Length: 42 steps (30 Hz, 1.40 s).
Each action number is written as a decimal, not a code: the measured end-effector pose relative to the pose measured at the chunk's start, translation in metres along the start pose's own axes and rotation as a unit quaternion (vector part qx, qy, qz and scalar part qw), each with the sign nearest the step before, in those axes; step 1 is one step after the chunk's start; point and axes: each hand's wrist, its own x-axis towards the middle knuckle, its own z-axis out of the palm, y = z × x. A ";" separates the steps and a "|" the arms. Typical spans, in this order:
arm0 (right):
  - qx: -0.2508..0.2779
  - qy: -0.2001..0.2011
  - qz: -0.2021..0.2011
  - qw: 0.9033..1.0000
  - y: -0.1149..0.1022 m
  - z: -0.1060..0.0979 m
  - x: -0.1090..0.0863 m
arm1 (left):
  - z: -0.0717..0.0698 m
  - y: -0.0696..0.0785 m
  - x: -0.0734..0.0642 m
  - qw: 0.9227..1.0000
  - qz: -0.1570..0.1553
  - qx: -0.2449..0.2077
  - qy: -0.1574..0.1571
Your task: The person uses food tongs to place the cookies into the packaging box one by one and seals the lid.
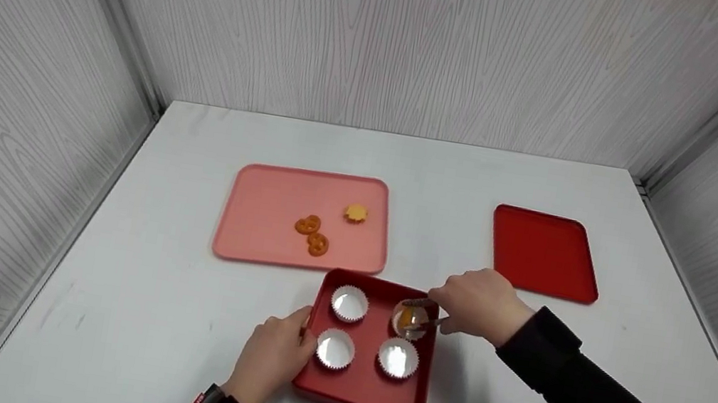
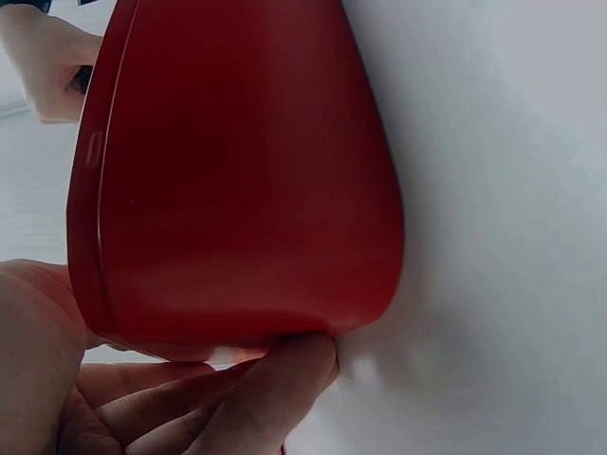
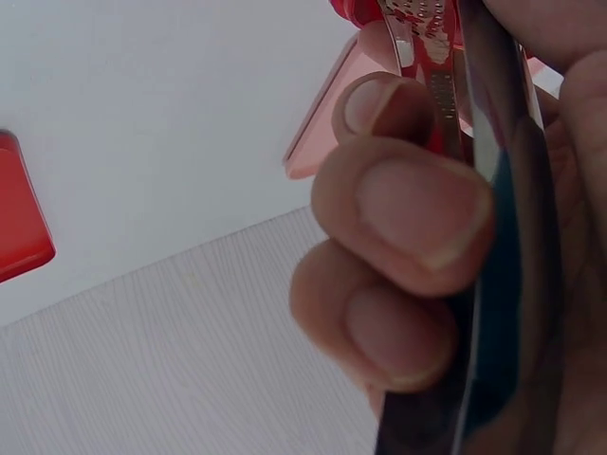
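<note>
My left hand [image 1: 277, 354] grips the left wall of a deep red box [image 1: 361, 393], thumb near the rim and fingers against the outside in the left wrist view. Several white fluted paper cups [image 1: 350, 303] sit inside it. In my right hand [image 1: 481, 305] are metal tongs [image 3: 507, 237], fingers curled round their arms. The tongs' tips reach into the back right cup, at a small orange-brown piece [image 1: 407, 318]. Whether the tips pinch that piece is too small to tell.
Behind the box lies a pink tray [image 1: 273, 195] with two pretzels [image 1: 317, 244] and a yellow scalloped piece [image 1: 355, 213]. A flat red tray [image 1: 545, 253] lies at the back right of the white table [image 1: 121, 293]. Grey wood-grain panels [image 1: 384, 40] enclose the back and sides.
</note>
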 end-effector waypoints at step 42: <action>0.227 0.163 0.059 0.958 0.051 0.019 0.023 | 0.000 0.000 -0.001 1.000 -0.005 -0.003 -0.002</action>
